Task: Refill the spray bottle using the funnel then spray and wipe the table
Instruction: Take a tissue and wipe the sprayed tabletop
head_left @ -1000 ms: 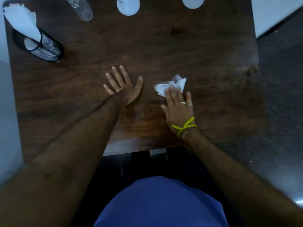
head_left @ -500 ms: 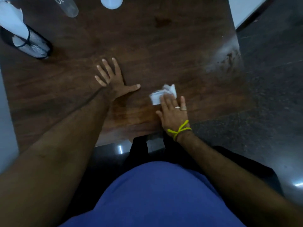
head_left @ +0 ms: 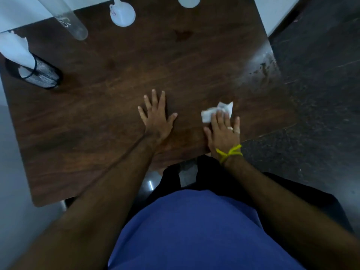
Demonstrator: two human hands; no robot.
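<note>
Table: dark wood top, a pale wet-looking patch at its right edge.
Right hand: near right of the table, fingers straight, pressing flat on a crumpled white tissue; yellow band at the wrist, ring on 1 finger.
Left hand: just left of the right hand, palm down, fingers spread, holding nothing.
Funnel: white, far centre.
Clear bottle: far left, top cut off by the picture's edge.
White round item: far right, partly out of view; cannot tell what it is.
Black mesh holder: left, with white tissues inside.
</note>
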